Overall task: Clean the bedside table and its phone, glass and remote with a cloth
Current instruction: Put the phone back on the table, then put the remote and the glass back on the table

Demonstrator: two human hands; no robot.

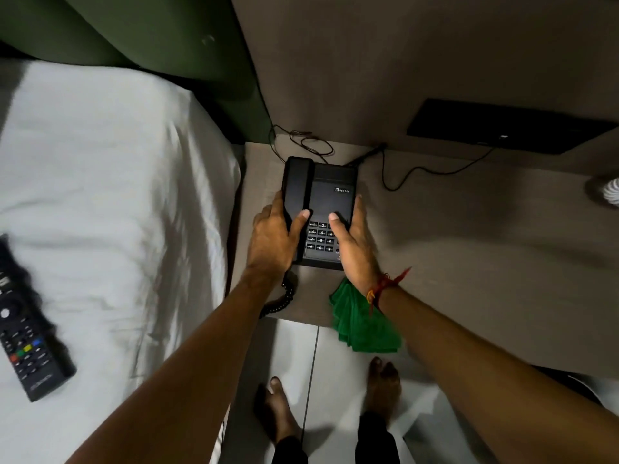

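We have the phone (321,209) gripped on the table (469,229): left hand (273,239) over the handset side, right hand (353,242) on the right edge, fingers closed round it. Lifting could snag its cords or knock the handset off. The cloth (363,323) may slip off the near edge; the remote (28,329) is on the bed.

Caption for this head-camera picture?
Both hands, left and right, grip the black phone; green cloth beneath right wrist.

The phone (330,195) is showing black with pale keypad digits; the cloth (363,324) is showing bright green — the remote (25,333) black with red, green, yellow, blue buttons — the sheet (110,182) white.
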